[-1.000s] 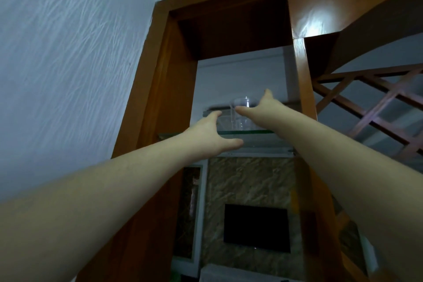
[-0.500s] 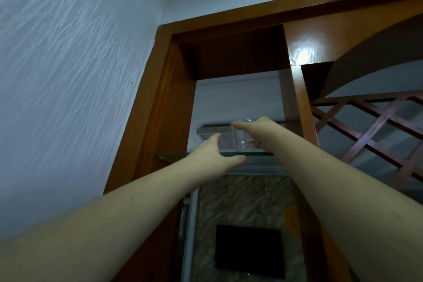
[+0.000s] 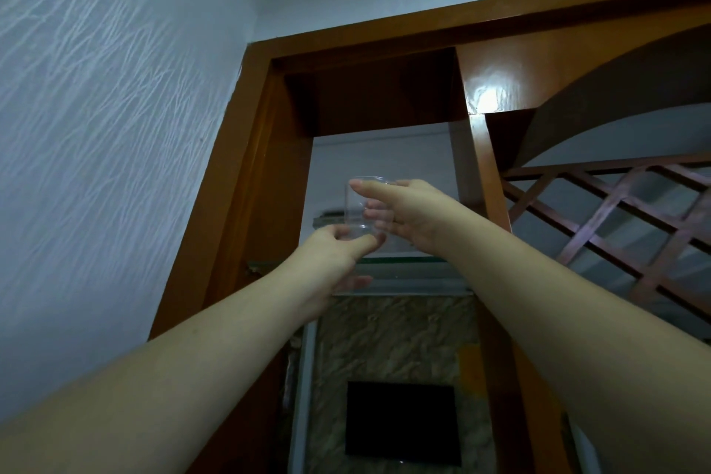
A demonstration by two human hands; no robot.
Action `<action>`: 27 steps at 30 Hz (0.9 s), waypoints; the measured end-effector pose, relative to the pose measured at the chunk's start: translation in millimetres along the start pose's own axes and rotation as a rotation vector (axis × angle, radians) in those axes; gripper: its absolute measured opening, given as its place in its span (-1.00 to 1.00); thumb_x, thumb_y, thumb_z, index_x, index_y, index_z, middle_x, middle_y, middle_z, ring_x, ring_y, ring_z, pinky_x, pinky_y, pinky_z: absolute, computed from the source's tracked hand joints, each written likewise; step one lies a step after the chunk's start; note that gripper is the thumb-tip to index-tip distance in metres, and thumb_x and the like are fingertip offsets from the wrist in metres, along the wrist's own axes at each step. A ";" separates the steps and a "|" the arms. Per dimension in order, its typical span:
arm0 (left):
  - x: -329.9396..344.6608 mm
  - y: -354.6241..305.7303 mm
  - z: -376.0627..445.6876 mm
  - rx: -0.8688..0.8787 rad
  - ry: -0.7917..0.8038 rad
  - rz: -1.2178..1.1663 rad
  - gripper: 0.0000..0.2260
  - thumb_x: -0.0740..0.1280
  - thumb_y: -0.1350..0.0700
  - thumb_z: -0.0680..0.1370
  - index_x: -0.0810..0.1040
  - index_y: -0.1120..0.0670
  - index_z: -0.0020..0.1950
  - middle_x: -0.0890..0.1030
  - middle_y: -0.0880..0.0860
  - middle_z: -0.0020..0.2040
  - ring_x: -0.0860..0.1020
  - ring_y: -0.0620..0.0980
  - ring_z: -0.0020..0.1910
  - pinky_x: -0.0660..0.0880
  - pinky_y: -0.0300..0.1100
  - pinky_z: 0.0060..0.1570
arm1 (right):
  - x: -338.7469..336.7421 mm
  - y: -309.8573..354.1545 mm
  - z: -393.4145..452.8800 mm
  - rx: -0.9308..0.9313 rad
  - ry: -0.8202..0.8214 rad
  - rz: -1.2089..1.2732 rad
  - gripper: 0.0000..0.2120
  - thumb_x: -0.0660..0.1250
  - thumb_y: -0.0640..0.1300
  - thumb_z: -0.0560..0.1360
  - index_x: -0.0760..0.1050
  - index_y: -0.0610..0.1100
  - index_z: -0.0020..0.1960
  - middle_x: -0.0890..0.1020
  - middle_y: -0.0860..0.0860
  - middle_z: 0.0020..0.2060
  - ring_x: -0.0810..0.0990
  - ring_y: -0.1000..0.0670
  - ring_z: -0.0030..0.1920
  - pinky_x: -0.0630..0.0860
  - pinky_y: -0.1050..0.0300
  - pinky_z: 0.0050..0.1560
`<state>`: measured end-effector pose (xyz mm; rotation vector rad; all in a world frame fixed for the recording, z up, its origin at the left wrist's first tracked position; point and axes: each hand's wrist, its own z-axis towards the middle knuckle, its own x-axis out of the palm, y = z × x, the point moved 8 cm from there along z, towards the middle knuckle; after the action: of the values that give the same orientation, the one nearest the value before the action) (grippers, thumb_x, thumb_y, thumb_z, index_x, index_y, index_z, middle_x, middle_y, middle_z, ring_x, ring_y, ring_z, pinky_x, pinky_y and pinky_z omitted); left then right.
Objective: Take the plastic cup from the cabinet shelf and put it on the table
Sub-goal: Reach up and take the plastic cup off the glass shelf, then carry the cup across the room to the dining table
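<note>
A clear plastic cup (image 3: 358, 204) is held upright just above the glass shelf (image 3: 415, 262) of the wooden cabinet. My right hand (image 3: 408, 212) wraps its right side, thumb across the front near the rim. My left hand (image 3: 338, 250) touches the cup's base from below and the left, fingers curled under it. The cup's far side is hidden by my right fingers. No table is in view.
The brown wooden cabinet frame (image 3: 246, 181) rises on the left, a wooden post (image 3: 481, 173) on the right. A wooden lattice (image 3: 635, 227) lies further right. A textured white wall (image 3: 107, 108) fills the left. Below the shelf are a marbled panel and a dark screen (image 3: 400, 423).
My right hand closed around the cup and raised it off the glass shelf. My left hand came up under its base.
</note>
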<state>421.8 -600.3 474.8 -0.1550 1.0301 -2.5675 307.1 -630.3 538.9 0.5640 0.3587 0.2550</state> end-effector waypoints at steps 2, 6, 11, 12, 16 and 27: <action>1.3 -2.2 -1.6 0.014 0.073 -0.076 -0.40 0.52 0.03 0.40 0.41 0.08 0.39 0.55 0.10 0.24 0.61 0.02 0.05 0.65 -0.15 -0.25 | 0.9 3.6 -4.6 -0.017 0.011 -0.015 -0.38 0.50 0.08 0.38 0.40 -0.18 0.31 0.61 -0.04 0.05 0.61 0.01 0.09 0.52 0.07 0.19; 1.8 1.6 -10.7 0.034 0.142 -0.130 -0.46 0.53 0.06 0.40 0.46 0.12 0.32 0.62 0.09 0.15 0.68 -0.03 -0.02 0.63 -0.15 -0.24 | 2.0 3.5 -15.8 -0.014 0.044 -0.043 -0.35 0.50 0.11 0.36 0.40 -0.18 0.32 0.61 -0.07 0.11 0.60 0.00 0.13 0.50 0.00 0.26; -3.9 15.4 -31.7 -0.003 0.202 -0.184 -0.56 0.52 0.05 0.42 0.54 0.13 0.25 0.71 0.08 0.06 0.70 -0.04 -0.05 0.62 -0.16 -0.25 | 10.1 0.5 -38.8 0.013 0.090 -0.191 -0.42 0.45 0.19 0.38 0.49 -0.15 0.25 0.64 -0.05 0.09 0.61 -0.02 0.13 0.49 -0.07 0.27; -5.1 17.1 -36.5 0.002 0.215 -0.186 -0.57 0.52 0.04 0.42 0.55 0.13 0.23 0.73 0.06 0.01 0.70 -0.04 -0.05 0.62 -0.17 -0.25 | 10.9 0.5 -43.3 0.012 0.087 -0.210 -0.44 0.44 0.20 0.38 0.50 -0.14 0.23 0.65 -0.05 0.08 0.61 -0.02 0.13 0.50 -0.07 0.26; -4.6 25.0 -55.2 0.023 0.284 -0.190 -0.65 0.52 -0.01 0.41 0.60 0.08 0.14 0.73 0.03 0.00 0.69 -0.01 0.01 0.62 -0.19 -0.19 | 17.4 -1.5 -63.5 0.020 0.100 -0.233 -0.43 0.39 0.27 0.39 0.50 -0.11 0.21 0.64 -0.05 0.09 0.62 -0.02 0.12 0.52 -0.04 0.25; 22.1 62.4 -86.6 -0.046 0.388 -0.289 -0.45 0.50 -0.05 0.40 0.46 -0.04 0.35 0.73 0.02 0.04 0.69 -0.01 0.01 0.60 -0.10 -0.10 | 5.0 -13.0 -107.4 0.099 0.044 -0.382 -0.39 0.35 0.34 0.37 0.46 -0.04 0.24 0.63 0.01 0.14 0.61 0.06 0.15 0.49 -0.04 0.28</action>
<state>399.4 -594.3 368.2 0.2079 1.2844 -2.9099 270.8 -588.4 445.9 0.5761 0.5149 -0.1194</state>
